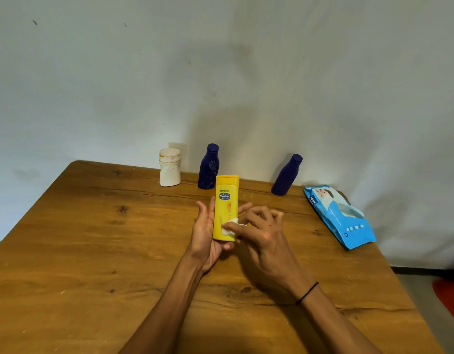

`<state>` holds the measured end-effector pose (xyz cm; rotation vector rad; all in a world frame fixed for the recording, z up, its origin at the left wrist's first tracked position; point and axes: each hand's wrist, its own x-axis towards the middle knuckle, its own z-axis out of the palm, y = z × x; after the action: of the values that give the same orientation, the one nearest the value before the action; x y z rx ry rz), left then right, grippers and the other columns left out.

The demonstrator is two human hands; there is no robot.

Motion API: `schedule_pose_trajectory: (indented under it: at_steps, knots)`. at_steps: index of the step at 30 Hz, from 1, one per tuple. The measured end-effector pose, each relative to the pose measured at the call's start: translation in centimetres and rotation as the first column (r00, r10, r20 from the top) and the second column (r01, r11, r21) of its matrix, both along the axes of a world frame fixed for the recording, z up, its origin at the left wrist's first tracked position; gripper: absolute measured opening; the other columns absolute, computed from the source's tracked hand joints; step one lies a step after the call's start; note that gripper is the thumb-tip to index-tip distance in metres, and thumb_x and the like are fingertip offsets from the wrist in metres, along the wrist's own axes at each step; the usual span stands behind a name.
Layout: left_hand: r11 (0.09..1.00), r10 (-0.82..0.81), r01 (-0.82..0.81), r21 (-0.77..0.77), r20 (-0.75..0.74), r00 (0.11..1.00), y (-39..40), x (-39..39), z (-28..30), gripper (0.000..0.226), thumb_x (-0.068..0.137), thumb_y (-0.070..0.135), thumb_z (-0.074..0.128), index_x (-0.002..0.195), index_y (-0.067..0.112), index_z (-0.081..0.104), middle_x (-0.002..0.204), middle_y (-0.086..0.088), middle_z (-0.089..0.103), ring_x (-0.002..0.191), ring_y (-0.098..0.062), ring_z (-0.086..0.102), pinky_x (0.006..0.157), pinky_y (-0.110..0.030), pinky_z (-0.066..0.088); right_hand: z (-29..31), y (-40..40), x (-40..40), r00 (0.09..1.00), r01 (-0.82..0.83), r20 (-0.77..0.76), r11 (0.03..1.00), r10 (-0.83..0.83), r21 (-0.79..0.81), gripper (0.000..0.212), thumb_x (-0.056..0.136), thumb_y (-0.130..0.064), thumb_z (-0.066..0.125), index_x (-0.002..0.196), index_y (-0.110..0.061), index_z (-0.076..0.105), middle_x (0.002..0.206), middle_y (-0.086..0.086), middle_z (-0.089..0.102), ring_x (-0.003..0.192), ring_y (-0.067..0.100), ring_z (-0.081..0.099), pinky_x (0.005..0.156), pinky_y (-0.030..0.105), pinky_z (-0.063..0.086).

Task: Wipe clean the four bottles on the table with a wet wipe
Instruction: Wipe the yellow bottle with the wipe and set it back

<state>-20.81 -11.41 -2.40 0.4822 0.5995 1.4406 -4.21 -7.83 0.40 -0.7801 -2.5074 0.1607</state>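
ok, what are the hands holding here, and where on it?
Left hand grips the yellow bottle round its lower half. Right hand pinches a wet wipe against the bottle's lower front.

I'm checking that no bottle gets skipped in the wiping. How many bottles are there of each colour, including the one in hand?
Dark blue bottles: 2
White bottle: 1
Yellow bottle: 1, held in the left hand while the right hand presses a wet wipe on it
Total: 4
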Motion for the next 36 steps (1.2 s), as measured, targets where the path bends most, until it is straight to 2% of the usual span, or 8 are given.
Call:
schedule_pose_trajectory:
  at_steps: [8,11,15,19,24,30,33,36]
  knots:
    - [0.999,-0.038,0.035,-0.023,-0.148,0.988,0.5,0.7,-0.9,0.064,0.1,0.071,0.02,0.148,0.039,0.047,0.114,-0.019,0.068,0.067,-0.027,0.063,0.042,-0.023,0.042,1.0,2.7,-0.5,0.989,0.145,0.015,0.972,-0.15,0.184,0.046,0.103,-0.037,0.04,0.139,-0.025,0.065,0.111,0.002,0.072,0.102,0.024,0.054,0.082,0.04,0.034]
    - [0.999,-0.045,0.044,-0.011,-0.163,0.986,0.5,0.6,-0.7,0.058,0.101,0.068,0.023,0.146,0.042,0.047,0.124,-0.023,0.062,0.066,-0.025,0.062,0.042,-0.023,0.043,1.9,4.4,-1.7,0.979,0.195,0.005,0.954,-0.202,0.226,0.043,0.099,-0.031,0.052,0.138,-0.02,0.067,0.108,0.007,0.073,0.097,0.027,0.057,0.078,0.04,0.036]
    - [0.998,-0.063,0.06,-0.027,-0.148,0.987,0.5,0.4,-0.8,0.056,0.102,0.068,0.027,0.143,0.037,0.051,0.118,-0.024,0.057,0.067,-0.025,0.061,0.042,-0.023,0.044,2.1,4.9,-2.8,0.975,0.216,-0.001,0.94,-0.224,0.265,0.051,0.091,-0.033,0.06,0.137,-0.012,0.067,0.106,0.012,0.072,0.093,0.03,0.06,0.075,0.039,0.038]
    - [0.999,-0.033,0.031,-0.013,-0.12,0.992,0.8,0.3,-1.5,0.063,0.103,0.07,0.023,0.151,0.036,0.047,0.114,-0.021,0.066,0.068,-0.027,0.061,0.043,-0.026,0.045,0.5,3.1,-2.4,0.987,0.082,0.099,0.934,-0.123,0.348,0.062,0.084,-0.028,0.079,0.14,-0.007,0.061,0.105,0.012,0.07,0.092,0.026,0.058,0.074,0.04,0.046]
    - [0.995,0.019,-0.034,-0.095,-0.158,0.987,1.3,0.4,-2.2,0.087,0.085,0.086,0.02,0.158,0.042,0.035,0.133,-0.014,0.07,0.075,-0.024,0.063,0.044,-0.027,0.044,-0.4,1.5,-1.1,0.967,-0.102,0.255,0.919,0.001,0.382,0.07,0.09,-0.048,0.072,0.145,-0.007,0.056,0.112,0.007,0.068,0.094,0.017,0.048,0.075,0.034,0.046]
    - [1.0,-0.009,-0.003,-0.025,-0.47,0.883,1.4,1.6,-2.6,0.08,0.088,0.084,0.005,0.156,0.051,0.033,0.083,-0.018,0.069,0.059,-0.023,0.059,0.044,-0.024,0.041,0.4,4.3,-1.6,0.979,0.012,0.18,0.903,-0.099,0.429,0.06,0.085,-0.029,0.073,0.139,-0.005,0.062,0.106,0.013,0.07,0.093,0.022,0.052,0.07,0.035,0.052]
    - [1.0,0.0,0.008,0.012,-0.54,0.842,1.4,1.8,-2.8,0.079,0.089,0.083,0.007,0.157,0.051,0.031,0.079,-0.017,0.065,0.058,-0.02,0.055,0.046,-0.025,0.04,1.5,5.4,-2.7,0.978,0.131,0.108,0.928,-0.179,0.348,0.057,0.077,-0.018,0.088,0.129,-0.005,0.069,0.102,0.015,0.07,0.09,0.027,0.062,0.07,0.037,0.054]
    - [0.999,0.032,-0.011,0.041,-0.554,0.832,1.3,1.6,-2.5,0.069,0.096,0.076,0.011,0.156,0.05,0.033,0.079,-0.013,0.062,0.057,-0.016,0.052,0.048,-0.026,0.037,1.9,5.8,-3.5,0.981,0.185,0.02,0.957,-0.195,0.224,0.043,0.082,-0.014,0.084,0.122,-0.006,0.07,0.105,0.014,0.068,0.093,0.028,0.06,0.073,0.037,0.054]
